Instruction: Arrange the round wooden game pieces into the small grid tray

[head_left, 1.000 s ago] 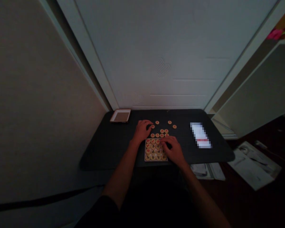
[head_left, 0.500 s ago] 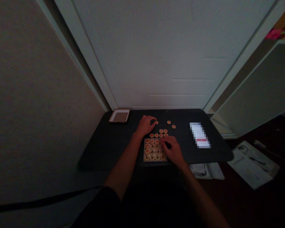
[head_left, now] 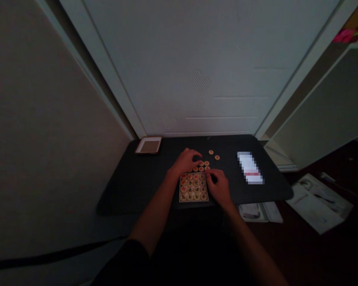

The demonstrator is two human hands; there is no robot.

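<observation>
My left hand (head_left: 187, 159) hovers low over loose Chinese chess pieces (head_left: 207, 163) with red characters. Its thumb and forefinger are apart, the thumb beside a piece in the upper row; whatever lies under the palm is hidden. A shallow square box (head_left: 193, 201) in front of me holds rows of round pieces, some marked red, others dark. At the box's top right corner, my right hand (head_left: 219, 186) has thumb and forefinger curled together in a pinch, close to the end piece of the lower loose row. What is between those fingertips cannot be made out.
Two more pieces (head_left: 217, 157) lie farther back on the black table (head_left: 131, 182). A shallow tray or lid (head_left: 149, 145) stands at the back left. A pixelated white item (head_left: 250, 167) is on the right. Papers (head_left: 319, 204) lie on the floor, and a white door (head_left: 173, 71) rises behind.
My left hand has come nearer and right, over the loose rows; the piece formerly at its fingertips no longer shows. My right hand has shifted from above the box to its top right corner.
</observation>
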